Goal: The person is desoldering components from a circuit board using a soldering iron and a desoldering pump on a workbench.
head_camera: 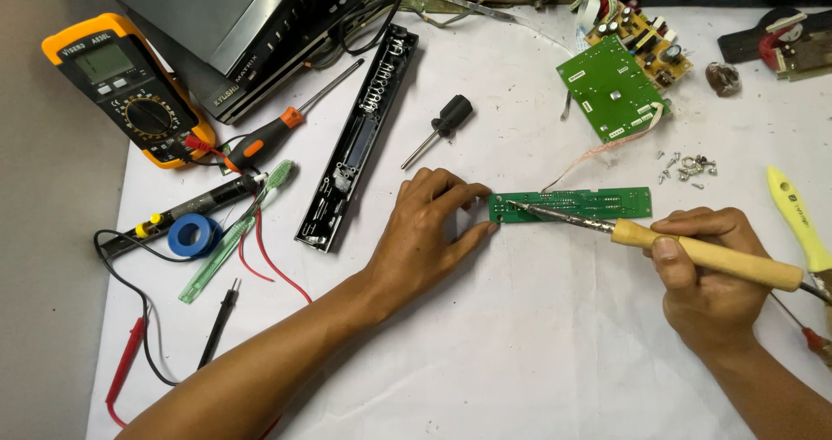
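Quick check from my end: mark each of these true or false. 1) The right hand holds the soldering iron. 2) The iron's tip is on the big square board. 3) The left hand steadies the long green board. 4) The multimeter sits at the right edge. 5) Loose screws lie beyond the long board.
1) True: the right hand grips the soldering iron by its wooden handle.
2) False: the tip rests on the left end of the long green board, not the square board.
3) True: the left hand touches its left end with the fingers.
4) False: the multimeter is at the far left.
5) True: the screws lie up and right of it.
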